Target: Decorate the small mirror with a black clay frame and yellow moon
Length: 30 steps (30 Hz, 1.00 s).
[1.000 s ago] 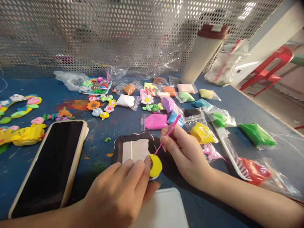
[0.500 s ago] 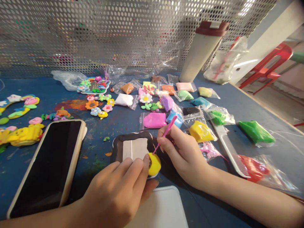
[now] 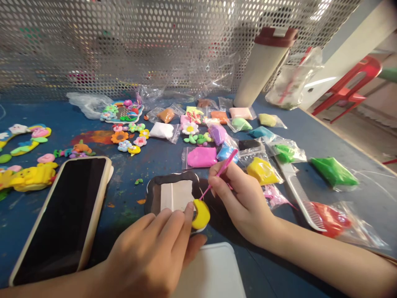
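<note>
Paint-stained blue surface below a perforated metal screen. One glossy yellow clay crescent at the lower right corner of one dark brown clay frame, the frame around a beige panel. Left hand over the frame's lower edge, fingers curled closed, fingertips pressed to the crescent's side. Right hand just beside, fingers pinched tight on one slim pink modelling tool, tip touching the crescent's upper edge. Farther out: one black smartphone in a cream case to the left, one white comb to the right, two bags of green clay beyond the right hand, and many colourful clay flowers behind the frame.
</note>
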Motion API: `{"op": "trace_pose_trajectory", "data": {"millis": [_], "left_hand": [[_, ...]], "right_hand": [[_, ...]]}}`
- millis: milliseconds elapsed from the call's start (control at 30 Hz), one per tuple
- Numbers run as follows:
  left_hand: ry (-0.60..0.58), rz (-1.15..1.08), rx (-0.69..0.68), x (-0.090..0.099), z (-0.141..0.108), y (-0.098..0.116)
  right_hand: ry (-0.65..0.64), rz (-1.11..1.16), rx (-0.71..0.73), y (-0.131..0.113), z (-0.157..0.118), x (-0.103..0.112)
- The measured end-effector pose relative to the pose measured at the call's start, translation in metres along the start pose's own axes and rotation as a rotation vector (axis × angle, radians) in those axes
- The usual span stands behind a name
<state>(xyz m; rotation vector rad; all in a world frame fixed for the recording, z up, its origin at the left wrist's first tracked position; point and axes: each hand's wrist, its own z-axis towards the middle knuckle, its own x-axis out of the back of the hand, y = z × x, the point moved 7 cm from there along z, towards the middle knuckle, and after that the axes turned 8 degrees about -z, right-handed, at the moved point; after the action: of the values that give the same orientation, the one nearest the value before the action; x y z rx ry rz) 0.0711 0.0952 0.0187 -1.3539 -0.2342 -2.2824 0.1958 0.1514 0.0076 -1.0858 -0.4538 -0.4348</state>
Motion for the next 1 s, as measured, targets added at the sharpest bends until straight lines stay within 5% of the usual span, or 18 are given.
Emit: {"op": "trace_pose_trajectory", "data": {"millis": [167, 500, 1000], "left_hand": [[0.005, -0.001, -0.005, 0.003, -0.001, -0.001], [0.053, 0.061, 0.01, 0.003, -0.002, 0.0], [0.042, 0.016, -0.005, 0.002, -0.002, 0.001]], "right_hand": [[0.109, 0.017, 0.038, 0.001, -0.011, 0.011], [0.027, -0.158, 0.254, -0.025, -0.014, 0.005], [-0.001, -0.259, 0.345, -0.029, -0.015, -0.001]]}}
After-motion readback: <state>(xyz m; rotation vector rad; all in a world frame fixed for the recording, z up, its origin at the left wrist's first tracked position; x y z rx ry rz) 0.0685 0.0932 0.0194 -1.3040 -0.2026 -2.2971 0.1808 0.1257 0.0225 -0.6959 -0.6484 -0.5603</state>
